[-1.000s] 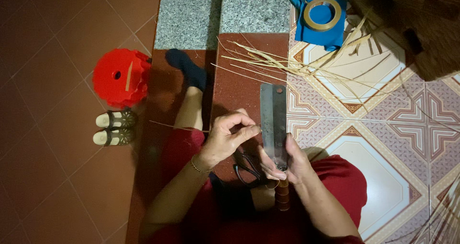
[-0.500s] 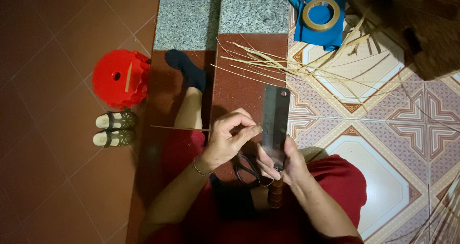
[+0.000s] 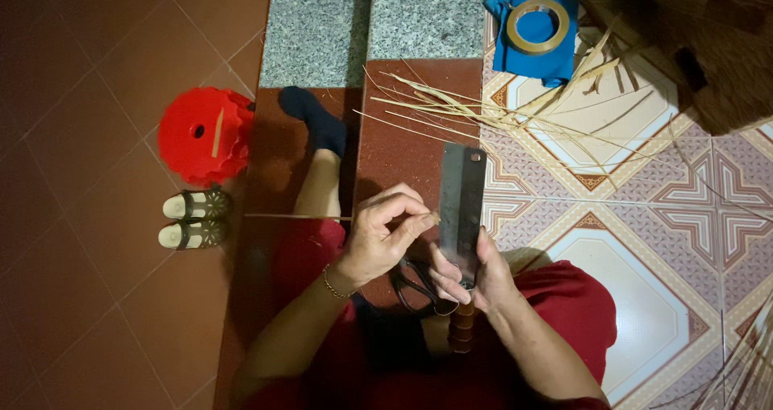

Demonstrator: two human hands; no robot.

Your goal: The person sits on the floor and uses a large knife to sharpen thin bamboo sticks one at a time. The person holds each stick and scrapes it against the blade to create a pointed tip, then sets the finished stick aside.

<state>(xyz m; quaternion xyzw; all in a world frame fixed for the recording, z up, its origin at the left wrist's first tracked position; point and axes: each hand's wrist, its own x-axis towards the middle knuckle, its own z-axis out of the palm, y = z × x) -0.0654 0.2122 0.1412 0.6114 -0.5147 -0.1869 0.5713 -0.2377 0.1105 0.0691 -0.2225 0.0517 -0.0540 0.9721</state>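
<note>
Seated on the floor (image 3: 121, 96), viewed from above. Right hand (image 3: 471, 273) is wrapped around the lower end of a dark flat cleaver blade (image 3: 461, 205), just above its ribbed brown handle (image 3: 460, 333); the blade points toward 12 o'clock. Left hand (image 3: 386, 237) has thumb and forefinger pinched on a thin pale strip (image 3: 294, 216), which runs out toward 9 o'clock across the red-clad lap; its near end meets the blade's left edge. Which edge is sharpened cannot be told. Risk 1: the pinching fingertips sit just beside the blade, so a slip of the strip or a jerk of the blade could nick them. Risk 2: the right fingers lie on the blade itself, not only on the handle; a twist could drag them along the edge. Risk 3: the strip is slender and unsupported along its length, so uneven pull may snap it or let the cut run off line. Black scissors (image 3: 415, 285) lie under the hands, near the wrists, a snag hazard. Loose dried strips (image 3: 451, 108) at 12 o'clock, tape roll (image 3: 537, 25) on blue cloth (image 3: 523, 60) at 1 o'clock, red stool (image 3: 201, 136) and sandals (image 3: 193, 220) at 9 o'clock, all well apart.
</note>
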